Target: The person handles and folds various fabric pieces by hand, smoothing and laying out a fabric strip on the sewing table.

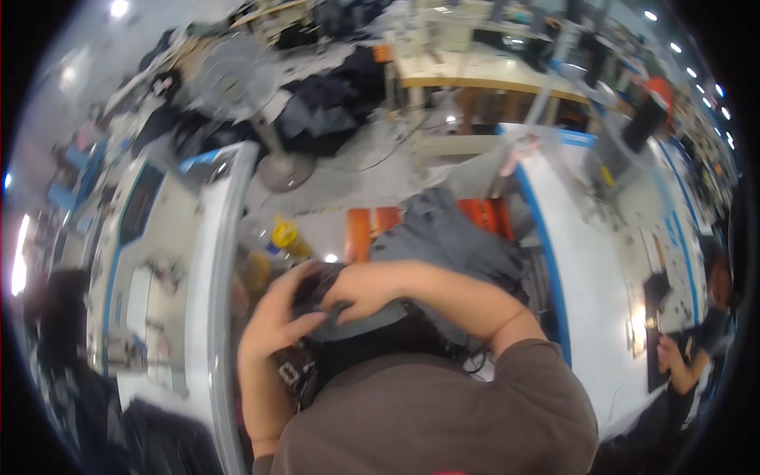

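Close in front of my body, both hands meet around a dark, blurred bundle (315, 290), perhaps cloth; its kind cannot be made out. My left hand (275, 321) curls around its left side, thumb pointing inward. My right hand (366, 286) reaches across from the right and closes on its other side, with the fingertips partly hidden. Grey cloth (443, 237) lies draped over an orange slatted bench (359, 235) just beyond my right forearm. More grey and black cloth lies beneath my hands, over my lap.
White sewing machine tables stand at my left (207, 293) and right (582, 293). A yellow bottle (289, 237) is beyond my left hand. Farther off are a standing fan (233, 83), a dark cloth heap (332, 107) and a wooden-edged table (491, 83). A co-worker's hand (671, 356) shows far right.
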Demonstrator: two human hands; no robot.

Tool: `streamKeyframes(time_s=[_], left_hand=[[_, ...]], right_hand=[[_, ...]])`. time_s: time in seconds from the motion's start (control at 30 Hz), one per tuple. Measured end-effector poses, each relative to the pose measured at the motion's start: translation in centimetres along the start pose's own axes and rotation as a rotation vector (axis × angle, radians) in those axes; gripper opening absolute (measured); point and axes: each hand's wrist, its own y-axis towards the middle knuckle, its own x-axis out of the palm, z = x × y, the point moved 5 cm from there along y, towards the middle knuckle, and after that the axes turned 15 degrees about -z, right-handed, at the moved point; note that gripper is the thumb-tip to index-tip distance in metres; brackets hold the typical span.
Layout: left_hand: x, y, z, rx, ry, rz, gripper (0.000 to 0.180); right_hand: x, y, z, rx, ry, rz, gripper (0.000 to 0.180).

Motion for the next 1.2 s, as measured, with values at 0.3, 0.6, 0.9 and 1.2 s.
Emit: streamKeyframes(time_s=[0.3, 0.6, 0.9, 1.2], left_hand=[[5.0, -0.6, -8.0, -0.275, -0.363, -0.353, 0.019], [1.2, 0.6, -8.0, -0.18, -0.564, -0.275, 0.018], [-2.1, 2.2, -5.5, -0.167, 0.028, -0.369, 0.022], [-2.9, 1.6, -4.4, -0.138, 0.08, -0.353, 0.02]], right_hand=[[-0.4, -0.7, 0.7, 0.115, 0.19, -0.015, 0.024], [3.0, -1.8, 2.6, 0.151, 0.8, -0.204, 0.024], [3.8, -0.6, 1.6, 0.06, 0.549, -0.158, 0.035], [2.4, 0.2, -0.4, -0.032, 0.33, -0.219, 0.028]])
